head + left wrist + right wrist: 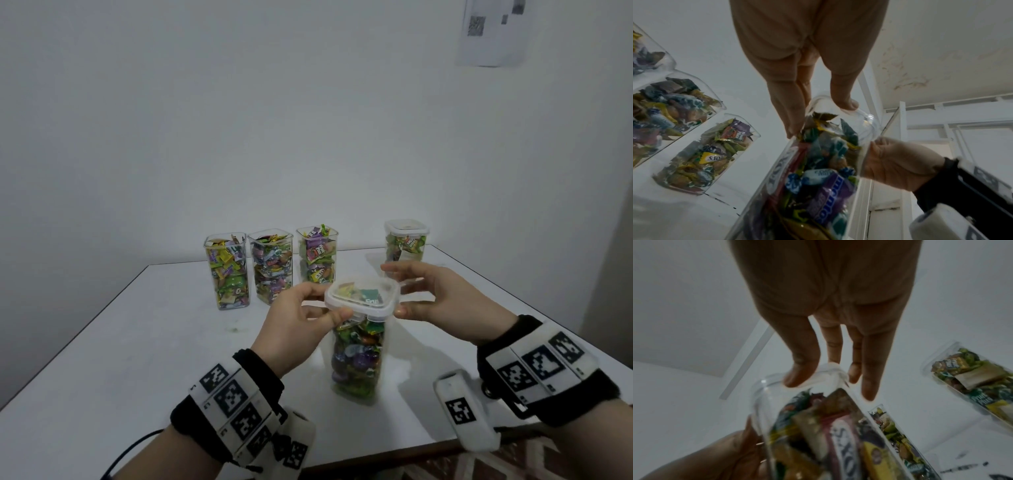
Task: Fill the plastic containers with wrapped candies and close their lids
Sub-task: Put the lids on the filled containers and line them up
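A tall clear container full of wrapped candies stands near the table's front, with a clear lid on its mouth. My left hand pinches the lid's left front corner between thumb and fingers. In the left wrist view the thumb lies on the rim and the fingers run down the container. My right hand brackets the lid's right side with straight fingers. Its thumb touches the rim of the container.
Three uncovered containers of candies stand in a row at the back left of the white table. A lidded container stands at the back right. The table's front edge is just below my wrists.
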### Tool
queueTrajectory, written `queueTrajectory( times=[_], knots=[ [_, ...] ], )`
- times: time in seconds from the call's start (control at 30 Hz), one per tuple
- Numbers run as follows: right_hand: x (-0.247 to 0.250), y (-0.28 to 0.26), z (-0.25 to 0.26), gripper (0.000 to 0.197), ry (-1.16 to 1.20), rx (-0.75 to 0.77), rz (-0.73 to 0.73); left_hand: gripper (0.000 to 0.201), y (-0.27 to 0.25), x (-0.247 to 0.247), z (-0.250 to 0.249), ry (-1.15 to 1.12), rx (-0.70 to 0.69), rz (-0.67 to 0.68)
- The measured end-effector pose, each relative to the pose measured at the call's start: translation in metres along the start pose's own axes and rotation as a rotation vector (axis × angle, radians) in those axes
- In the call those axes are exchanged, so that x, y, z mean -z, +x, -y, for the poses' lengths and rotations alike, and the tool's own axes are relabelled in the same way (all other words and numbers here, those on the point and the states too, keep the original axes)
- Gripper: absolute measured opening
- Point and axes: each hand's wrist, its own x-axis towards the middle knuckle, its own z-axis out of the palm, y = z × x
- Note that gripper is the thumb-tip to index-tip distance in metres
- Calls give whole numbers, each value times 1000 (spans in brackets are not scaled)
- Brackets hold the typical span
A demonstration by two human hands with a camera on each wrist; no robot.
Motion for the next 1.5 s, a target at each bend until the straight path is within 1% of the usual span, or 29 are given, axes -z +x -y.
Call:
queueTrajectory(
  times=[0.1, 0.17, 0.27, 0.37, 0.5, 0.57, 0.63, 0.77, 0.83, 0.9, 0.93, 1.0, 1.1, 1.13, 1.23, 1.3, 1.37, 1.5],
  knots=[
    [-4, -9, 9, 67, -267, 141, -31, 33, 1, -11, 2, 162, -86, -106],
    [-14, -14, 15, 70, -423, 212, -17, 39, 4, -21, 1, 157, -102, -137],
    [-33, -12, 16, 75, -596, 203, -13, 41, 14, -35, 0, 118, -52, -156],
    [-46, -2, 10, 78, -755, 158, -61, 39, 27, -42, 4, 72, -26, -153],
    [-49, 19, 0, 67, -874, 100, -128, 39, 48, -35, 15, -34, 39, -66],
    [-47, 33, -3, 59, -933, 108, -152, 37, 65, -25, 22, -45, 76, -81],
    [-45, 47, -5, 51, -931, 139, -168, 43, 84, -16, 30, -7, 95, -144],
    [-45, 78, -15, 50, -899, 175, -180, 66, 120, -4, 45, 133, 134, -256],
    [-46, 95, -23, 50, -891, 174, -191, 71, 135, -2, 52, 188, 136, -274],
    [-48, 115, -31, 49, -895, 173, -202, 81, 149, -2, 61, 226, 166, -276],
    [-49, 124, -34, 49, -900, 173, -210, 83, 155, -3, 66, 225, 175, -276],
    [-51, 142, -43, 49, -904, 172, -229, 80, 166, -5, 75, 219, 177, -281],
    [-52, 165, -57, 47, -887, 176, -266, 98, 181, -9, 83, 220, 208, -313],
    [-52, 172, -61, 45, -886, 181, -279, 99, 186, -10, 85, 215, 204, -322],
    [-50, 193, -71, 40, -897, 186, -294, 87, 197, -14, 90, 267, 204, -346],
    [-47, 205, -76, 40, -896, 180, -290, 77, 204, -15, 90, 315, 218, -378],
    [-45, 214, -79, 42, -890, 185, -293, 70, 208, -15, 89, 360, 229, -395],
    [-45, 219, -83, 44, -898, 167, -295, 59, 208, -13, 83, 445, 242, -375]
  ],
)
